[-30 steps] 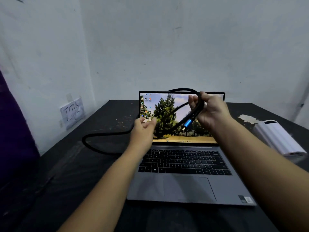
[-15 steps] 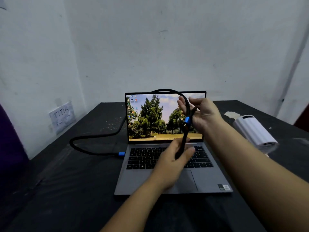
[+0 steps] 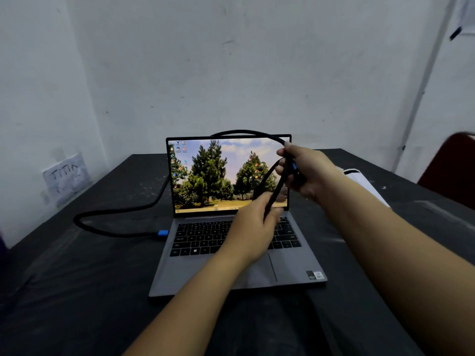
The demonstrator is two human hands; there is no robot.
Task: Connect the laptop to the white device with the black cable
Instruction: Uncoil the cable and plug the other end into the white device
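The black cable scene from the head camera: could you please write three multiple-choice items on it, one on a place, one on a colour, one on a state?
1. Where is the black cable plugged in?
A. the laptop's left side
B. the laptop's front edge
C. nowhere

2. What colour is the plug's collar there?
A. red
B. blue
C. yellow

3. How is the laptop right now?
A. lid shut
B. open, screen dark
C. open, screen lit

Answers: 1 A, the blue plug meets the left edge by the keyboard. 2 B, it shows bright blue. 3 C, the screen shows trees, while left hand and right hand grip the cable's free end.
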